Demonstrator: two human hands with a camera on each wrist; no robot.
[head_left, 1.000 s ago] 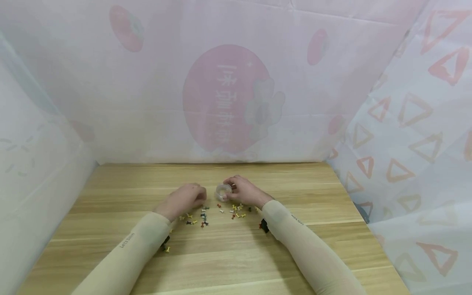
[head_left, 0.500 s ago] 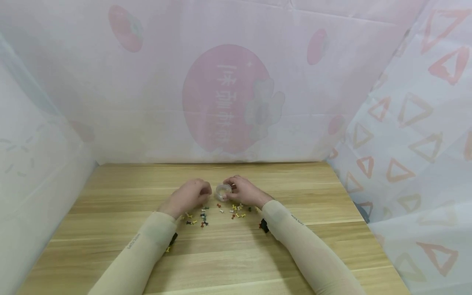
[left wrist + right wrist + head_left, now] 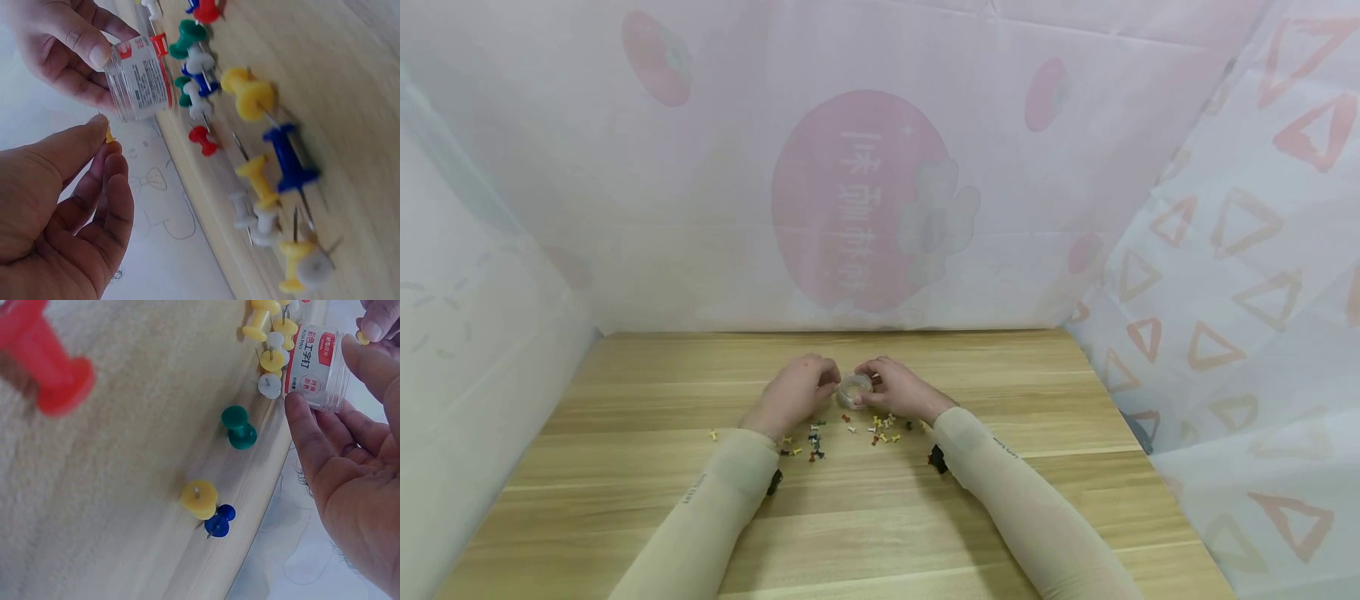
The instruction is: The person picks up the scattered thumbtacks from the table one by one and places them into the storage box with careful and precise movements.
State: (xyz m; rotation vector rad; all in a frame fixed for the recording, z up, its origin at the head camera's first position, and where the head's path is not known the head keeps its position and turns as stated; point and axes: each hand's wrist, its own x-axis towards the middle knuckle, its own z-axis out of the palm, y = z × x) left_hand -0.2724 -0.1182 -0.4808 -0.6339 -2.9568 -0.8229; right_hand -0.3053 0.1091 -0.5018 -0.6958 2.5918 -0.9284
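My left hand [image 3: 798, 390] pinches a yellow push pin [image 3: 109, 135] between thumb and forefinger, close to the left of a clear jar. That jar [image 3: 854, 392] stands on the table with its mouth up, and its label [image 3: 310, 359] is white and red. Fingers and thumb of my right hand [image 3: 901, 390] curl round the jar's right side. In the right wrist view the yellow pin shows near the rim. Loose push pins in yellow, white, blue, green and red lie in front, among them a blue pin [image 3: 289, 158] and a green pin [image 3: 239, 427].
The wooden table [image 3: 865, 533] meets a printed white cloth wall [image 3: 715, 275] at its back. A black object [image 3: 937, 459] lies beside the right forearm, and another black object [image 3: 774, 482] shows by the left sleeve. One yellow pin [image 3: 713, 434] lies apart at the left.
My left hand has moved right and slightly away from me, up to the jar's side. The lone yellow pin at the left has come into view. My right hand and the jar have stayed put.
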